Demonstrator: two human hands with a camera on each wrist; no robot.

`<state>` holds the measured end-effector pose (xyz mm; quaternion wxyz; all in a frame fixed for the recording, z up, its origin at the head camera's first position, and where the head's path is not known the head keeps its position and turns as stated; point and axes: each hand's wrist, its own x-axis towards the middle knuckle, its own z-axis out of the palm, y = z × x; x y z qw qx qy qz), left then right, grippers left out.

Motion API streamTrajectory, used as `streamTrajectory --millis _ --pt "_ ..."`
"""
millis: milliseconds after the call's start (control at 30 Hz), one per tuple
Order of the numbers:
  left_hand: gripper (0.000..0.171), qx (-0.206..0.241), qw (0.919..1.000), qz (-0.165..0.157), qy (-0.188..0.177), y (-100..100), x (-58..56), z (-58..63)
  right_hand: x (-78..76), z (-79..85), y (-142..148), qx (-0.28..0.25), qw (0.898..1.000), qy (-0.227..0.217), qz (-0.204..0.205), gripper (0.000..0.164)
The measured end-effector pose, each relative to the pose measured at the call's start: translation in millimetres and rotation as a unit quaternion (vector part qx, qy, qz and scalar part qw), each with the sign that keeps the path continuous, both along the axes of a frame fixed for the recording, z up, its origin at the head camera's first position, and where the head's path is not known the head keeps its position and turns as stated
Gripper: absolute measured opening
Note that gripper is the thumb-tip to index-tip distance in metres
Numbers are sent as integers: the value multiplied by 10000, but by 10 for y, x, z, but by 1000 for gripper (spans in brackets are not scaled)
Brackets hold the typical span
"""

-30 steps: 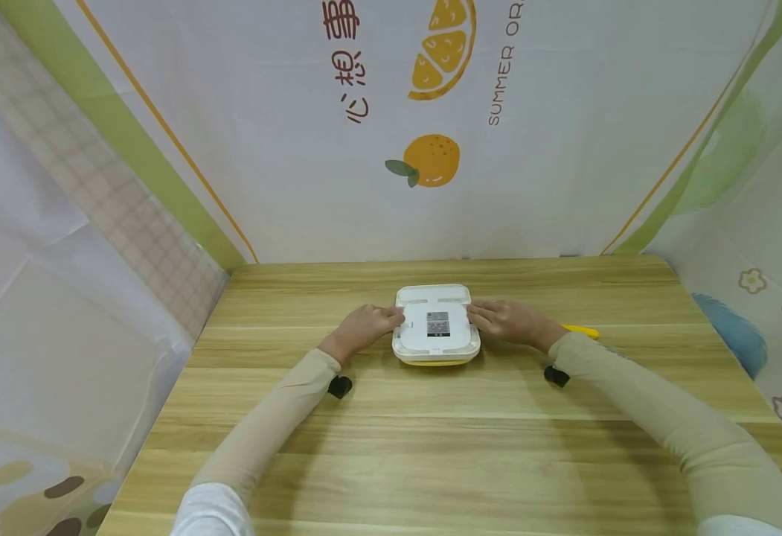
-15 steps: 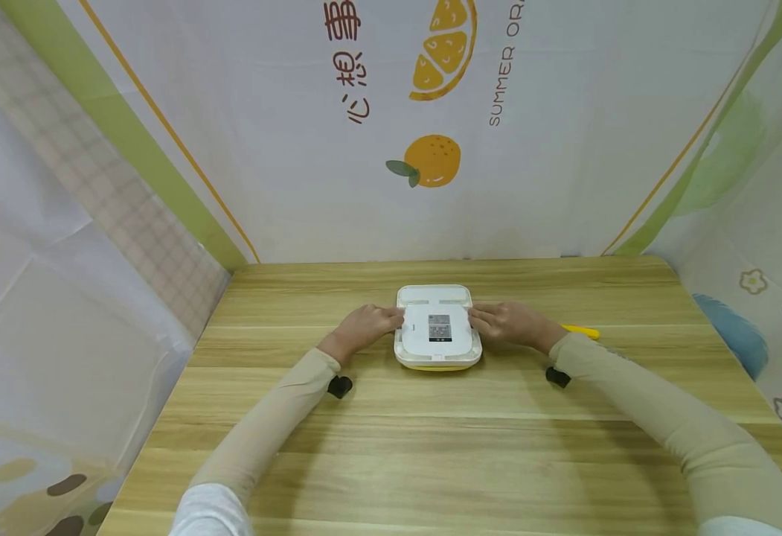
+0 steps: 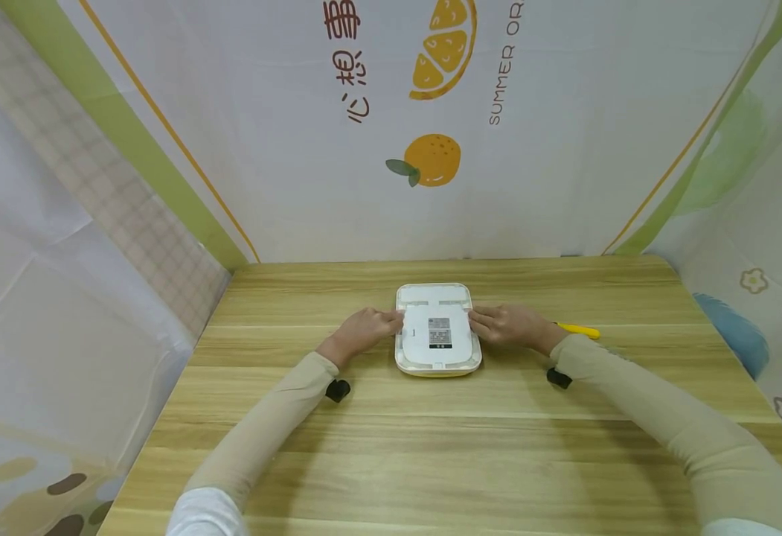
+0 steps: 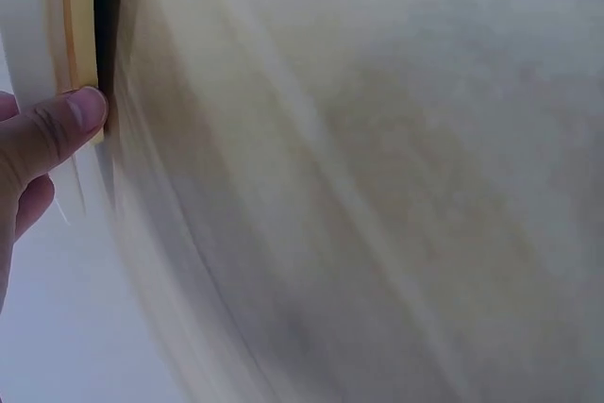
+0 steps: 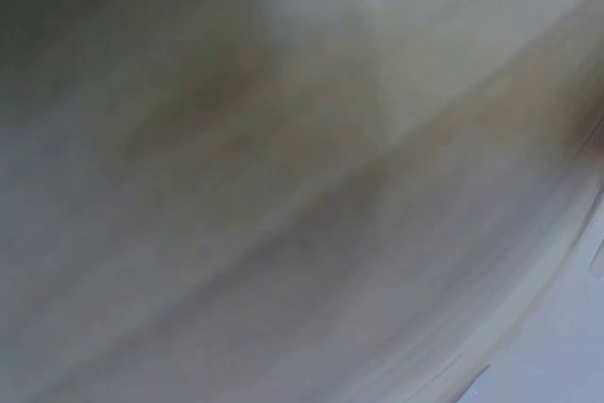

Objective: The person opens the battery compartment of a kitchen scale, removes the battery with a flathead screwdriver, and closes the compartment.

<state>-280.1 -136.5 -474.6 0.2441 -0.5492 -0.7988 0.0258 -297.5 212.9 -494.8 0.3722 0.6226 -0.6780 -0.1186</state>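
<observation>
A white, rounded rectangular device (image 3: pixel 420 344) with a printed grey label on its upward face lies between both hands in the head view. A yellow layer shows along its near lower edge. My left hand (image 3: pixel 367 327) pinches its left edge; in the left wrist view, the thumb (image 4: pixel 87 110) presses on the yellow rim. On the opposite side, my right hand (image 3: pixel 507 325) grips the right edge with its fingertips on the white face and its thumb hidden. The right wrist view is blurred and shows mostly wood surface.
A yellow stick-shaped item (image 3: pixel 581 330) lies right of the right hand, partly hidden by the wrist. Black wrist camera parts (image 3: pixel 338 390) hang under each forearm. The wooden table (image 3: pixel 431 461) ends at a printed curtain (image 3: pixel 511 201) behind.
The device's near end has tipped down, so its labelled face looks flatter and less of the yellow layer shows. Both hands keep their hold at the sides.
</observation>
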Motion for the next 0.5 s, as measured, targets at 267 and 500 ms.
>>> streamTrajectory --millis 267,500 --pt "10 -38 9998 182 12 2 34 -40 33 44 -27 315 9994 -10 -106 50" --pt "12 -43 9979 392 -514 13 44 -12 77 62 -24 442 9984 -154 -327 49"
